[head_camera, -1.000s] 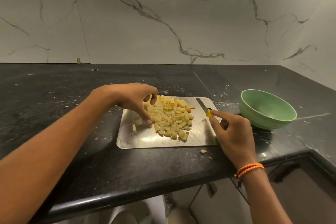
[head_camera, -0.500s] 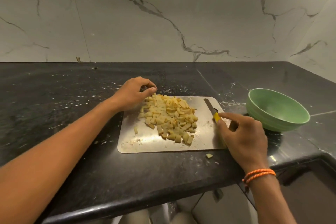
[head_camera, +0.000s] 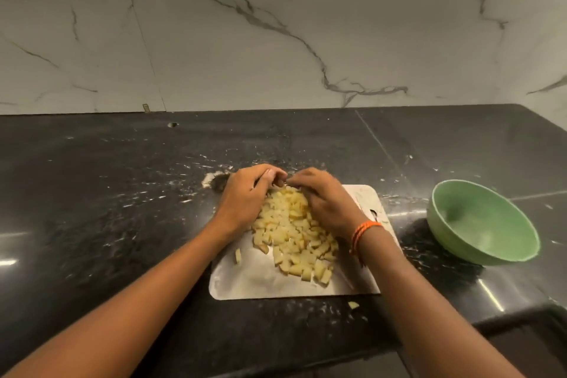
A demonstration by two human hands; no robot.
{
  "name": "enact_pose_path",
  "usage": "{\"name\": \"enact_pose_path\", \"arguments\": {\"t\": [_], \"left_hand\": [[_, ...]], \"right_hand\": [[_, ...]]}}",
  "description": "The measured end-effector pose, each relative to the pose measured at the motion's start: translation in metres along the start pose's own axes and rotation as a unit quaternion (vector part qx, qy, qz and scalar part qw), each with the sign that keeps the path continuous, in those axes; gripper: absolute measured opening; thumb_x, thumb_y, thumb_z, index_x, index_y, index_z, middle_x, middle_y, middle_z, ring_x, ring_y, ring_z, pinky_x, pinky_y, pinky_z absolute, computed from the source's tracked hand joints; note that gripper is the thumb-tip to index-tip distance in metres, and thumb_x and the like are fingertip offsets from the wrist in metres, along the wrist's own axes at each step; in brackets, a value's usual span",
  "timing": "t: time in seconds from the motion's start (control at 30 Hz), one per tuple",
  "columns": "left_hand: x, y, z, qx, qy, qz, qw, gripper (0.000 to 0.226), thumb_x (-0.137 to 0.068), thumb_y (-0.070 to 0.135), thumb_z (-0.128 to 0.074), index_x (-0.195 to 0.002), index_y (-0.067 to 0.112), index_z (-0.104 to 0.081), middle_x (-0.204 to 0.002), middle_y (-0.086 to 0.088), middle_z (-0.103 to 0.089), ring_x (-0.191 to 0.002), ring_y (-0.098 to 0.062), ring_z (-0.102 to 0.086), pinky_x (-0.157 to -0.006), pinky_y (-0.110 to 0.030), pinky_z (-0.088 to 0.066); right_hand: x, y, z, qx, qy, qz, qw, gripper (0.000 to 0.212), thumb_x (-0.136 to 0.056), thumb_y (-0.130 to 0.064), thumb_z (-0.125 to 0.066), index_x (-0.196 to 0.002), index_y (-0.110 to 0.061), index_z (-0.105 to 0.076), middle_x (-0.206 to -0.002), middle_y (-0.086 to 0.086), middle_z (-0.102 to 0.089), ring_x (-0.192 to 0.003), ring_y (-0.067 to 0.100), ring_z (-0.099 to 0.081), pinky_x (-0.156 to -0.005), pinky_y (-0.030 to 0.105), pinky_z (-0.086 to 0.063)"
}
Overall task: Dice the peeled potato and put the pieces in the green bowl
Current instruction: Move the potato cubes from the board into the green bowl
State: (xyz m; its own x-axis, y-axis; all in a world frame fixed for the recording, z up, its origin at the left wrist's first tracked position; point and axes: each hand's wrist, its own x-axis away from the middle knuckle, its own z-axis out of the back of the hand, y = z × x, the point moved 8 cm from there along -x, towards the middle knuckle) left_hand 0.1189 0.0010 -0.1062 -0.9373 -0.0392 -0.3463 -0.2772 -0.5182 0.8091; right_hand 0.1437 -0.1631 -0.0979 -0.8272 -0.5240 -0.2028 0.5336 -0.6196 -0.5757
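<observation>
A heap of diced potato pieces (head_camera: pixel 293 244) lies on a steel cutting board (head_camera: pixel 260 284) in the middle of the black counter. My left hand (head_camera: pixel 245 202) and my right hand (head_camera: pixel 325 202) curl round the far end of the heap from either side, and their fingertips meet at the back. The green bowl (head_camera: pixel 454 242) stands empty on the counter to the right of the board, apart from both hands. The knife is out of sight where my right forearm crosses the board.
One loose potato piece (head_camera: pixel 237 256) sits on the board left of the heap, another (head_camera: pixel 353 305) on the counter (head_camera: pixel 122 224) by the board's front edge. The marble wall runs behind. The counter's front edge (head_camera: pixel 276 359) is close to me.
My right hand left the knife at the board's right side and moved onto the heap. My left hand stayed at the heap's far end; both hands now curl round it.
</observation>
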Motion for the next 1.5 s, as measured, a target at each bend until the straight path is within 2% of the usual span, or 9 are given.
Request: {"name": "enact_pose_path", "arguments": {"t": [0.27, 0.43, 0.6, 0.8, 0.9, 1.07, 1.23, 1.37, 1.5], "left_hand": [[0.005, 0.018, 0.033, 0.146, 0.112, 0.1, 0.978, 0.034, -0.111, 0.014, -0.049, -0.095, 0.013, -0.079, -0.088, 0.0, -0.078, -0.089, -0.018, -0.074, -0.084, -0.042, -0.062], [0.024, 0.0, 0.031, 0.133, 0.205, 0.158, 0.957, 0.034, -0.112, 0.02, -0.043, -0.104, 0.019, -0.076, -0.102, 0.006, -0.075, -0.098, -0.018, -0.069, -0.087, -0.054, -0.058], [0.021, -0.001, 0.022, 0.078, 0.17, 0.136, 0.973, 0.03, -0.11, 0.018, -0.044, -0.11, 0.018, -0.074, -0.104, 0.008, -0.073, -0.1, -0.015, -0.07, -0.087, -0.042, -0.058], [0.015, 0.0, 0.018, 0.052, 0.128, 0.139, 0.981, 0.032, -0.108, 0.023, -0.047, -0.112, 0.019, -0.078, -0.105, 0.012, -0.077, -0.098, -0.007, -0.072, -0.083, -0.033, -0.059], [0.014, 0.009, 0.01, 0.057, 0.088, 0.127, 0.986, 0.031, -0.106, 0.024, -0.05, -0.112, 0.018, -0.079, -0.107, 0.012, -0.077, -0.098, 0.0, -0.073, -0.081, -0.026, -0.06], [0.017, 0.009, -0.007, 0.036, 0.07, 0.162, 0.984, 0.034, -0.107, 0.031, -0.047, -0.111, 0.019, -0.079, -0.109, 0.013, -0.074, -0.106, -0.006, -0.069, -0.09, -0.038, -0.06], [0.019, 0.035, -0.017, 0.086, 0.058, 0.139, 0.985, 0.034, -0.106, 0.025, -0.046, -0.106, 0.018, -0.079, -0.102, 0.009, -0.076, -0.103, -0.014, -0.07, -0.091, -0.038, -0.055], [0.032, 0.021, 0.011, 0.065, 0.153, 0.188, 0.968, 0.035, -0.109, 0.029, -0.043, -0.113, 0.022, -0.077, -0.101, 0.01, -0.076, -0.092, -0.009, -0.07, -0.084, -0.042, -0.059], [0.05, 0.02, -0.012, 0.036, 0.108, 0.231, 0.966, 0.04, -0.111, 0.037, -0.038, -0.134, 0.028, -0.069, -0.131, 0.014, -0.07, -0.123, -0.002, -0.062, -0.104, -0.04, -0.055]], "right_hand": [[0.024, 0.001, 0.047, -0.137, 0.11, -0.076, 0.982, 0.035, -0.088, 0.011, -0.051, -0.084, -0.014, -0.075, -0.086, -0.006, -0.071, -0.085, 0.01, -0.066, -0.077, 0.041, -0.057], [-0.028, -0.033, 0.012, -0.053, 0.016, -0.014, 0.998, 0.03, -0.098, -0.001, -0.047, -0.106, -0.014, -0.072, -0.104, -0.002, -0.065, -0.1, 0.013, -0.057, -0.087, 0.035, -0.05], [-0.032, -0.048, -0.032, 0.018, -0.11, 0.072, 0.991, 0.035, -0.101, -0.01, -0.043, -0.129, -0.014, -0.064, -0.131, 0.0, -0.056, -0.12, 0.018, -0.048, -0.098, 0.034, -0.045], [0.003, -0.014, 0.01, -0.045, -0.085, 0.005, 0.995, 0.033, -0.1, -0.003, -0.044, -0.109, -0.015, -0.073, -0.111, -0.007, -0.061, -0.105, 0.011, -0.055, -0.086, 0.034, -0.05], [0.012, 0.019, 0.044, -0.188, 0.046, -0.099, 0.976, 0.037, -0.096, 0.009, -0.046, -0.095, -0.013, -0.076, -0.098, -0.004, -0.068, -0.099, 0.012, -0.063, -0.086, 0.038, -0.055], [0.034, 0.028, 0.021, -0.136, 0.075, -0.199, 0.968, 0.034, -0.107, -0.013, -0.037, -0.131, -0.019, -0.061, -0.125, -0.007, -0.05, -0.119, 0.006, -0.048, -0.105, 0.03, -0.046], [0.044, -0.005, 0.021, -0.188, 0.124, -0.156, 0.962, 0.029, -0.104, -0.008, -0.043, -0.114, -0.016, -0.068, -0.113, -0.007, -0.059, -0.112, 0.01, -0.055, -0.094, 0.025, -0.047], [0.06, 0.009, 0.034, -0.145, 0.188, -0.233, 0.943, 0.03, -0.105, -0.007, -0.042, -0.12, -0.017, -0.066, -0.12, -0.008, -0.057, -0.116, 0.005, -0.051, -0.097, 0.019, -0.044], [0.061, -0.008, 0.001, -0.104, 0.108, -0.24, 0.959, 0.036, -0.11, -0.03, -0.033, -0.138, -0.022, -0.054, -0.131, -0.013, -0.043, -0.122, -0.003, -0.04, -0.101, 0.008, -0.033]]}}
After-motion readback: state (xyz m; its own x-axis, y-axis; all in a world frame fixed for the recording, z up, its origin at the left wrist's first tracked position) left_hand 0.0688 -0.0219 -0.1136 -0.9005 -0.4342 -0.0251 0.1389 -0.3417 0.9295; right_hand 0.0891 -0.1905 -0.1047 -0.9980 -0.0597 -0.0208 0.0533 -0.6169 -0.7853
